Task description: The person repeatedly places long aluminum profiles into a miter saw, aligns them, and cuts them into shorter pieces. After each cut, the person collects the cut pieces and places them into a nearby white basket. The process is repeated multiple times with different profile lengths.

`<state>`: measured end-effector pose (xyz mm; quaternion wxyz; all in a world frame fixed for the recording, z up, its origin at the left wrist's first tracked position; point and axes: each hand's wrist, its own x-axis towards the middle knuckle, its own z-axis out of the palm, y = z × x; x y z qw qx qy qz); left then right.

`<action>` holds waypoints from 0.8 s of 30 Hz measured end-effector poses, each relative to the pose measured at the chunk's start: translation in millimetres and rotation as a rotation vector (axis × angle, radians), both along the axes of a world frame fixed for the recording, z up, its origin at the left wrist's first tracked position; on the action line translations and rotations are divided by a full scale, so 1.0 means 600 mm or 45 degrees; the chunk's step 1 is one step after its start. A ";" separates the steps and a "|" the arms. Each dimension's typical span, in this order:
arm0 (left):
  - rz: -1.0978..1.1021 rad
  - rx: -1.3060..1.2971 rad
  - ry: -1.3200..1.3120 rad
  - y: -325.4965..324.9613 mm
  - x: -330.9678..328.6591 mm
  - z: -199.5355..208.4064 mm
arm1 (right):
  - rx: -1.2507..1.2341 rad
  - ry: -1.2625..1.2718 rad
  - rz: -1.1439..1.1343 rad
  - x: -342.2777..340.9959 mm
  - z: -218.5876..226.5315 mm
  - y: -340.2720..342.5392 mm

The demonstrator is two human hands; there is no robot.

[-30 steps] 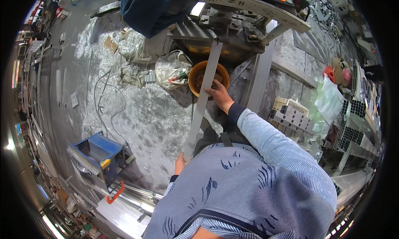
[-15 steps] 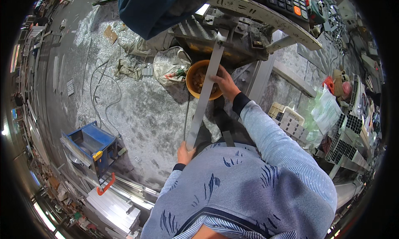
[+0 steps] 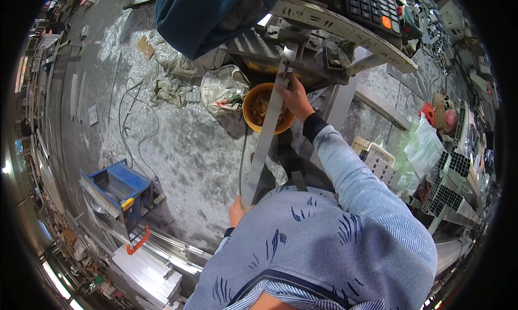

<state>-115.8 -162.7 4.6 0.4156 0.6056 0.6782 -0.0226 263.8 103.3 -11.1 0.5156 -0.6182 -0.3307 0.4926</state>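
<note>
Working remotely, I best steady the bar point(image 3: 263, 143) over the bucket point(image 3: 248, 108) with the left hand point(image 3: 236, 211) gripping its near end, the right hand point(image 3: 297, 98) clasping it farther up.

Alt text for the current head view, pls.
A person's left hand holds the near end of a long silver metal bar, the right hand against it farther along. The bar crosses above an orange bucket of small pieces; a blue box-like unit stands lower left.
</note>
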 end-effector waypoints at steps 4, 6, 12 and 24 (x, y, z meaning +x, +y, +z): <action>-0.004 0.055 -0.038 0.003 0.003 0.030 | 0.008 0.043 0.000 0.000 0.010 -0.001; 0.012 0.014 -0.041 0.005 0.003 0.046 | -0.029 0.071 -0.017 -0.003 0.013 -0.003; 0.060 -0.055 0.023 0.016 0.020 0.103 | 0.068 0.139 -0.250 -0.027 0.016 -0.002; -0.020 0.098 -0.126 0.009 0.010 0.136 | 0.030 0.198 -0.400 -0.042 0.031 -0.001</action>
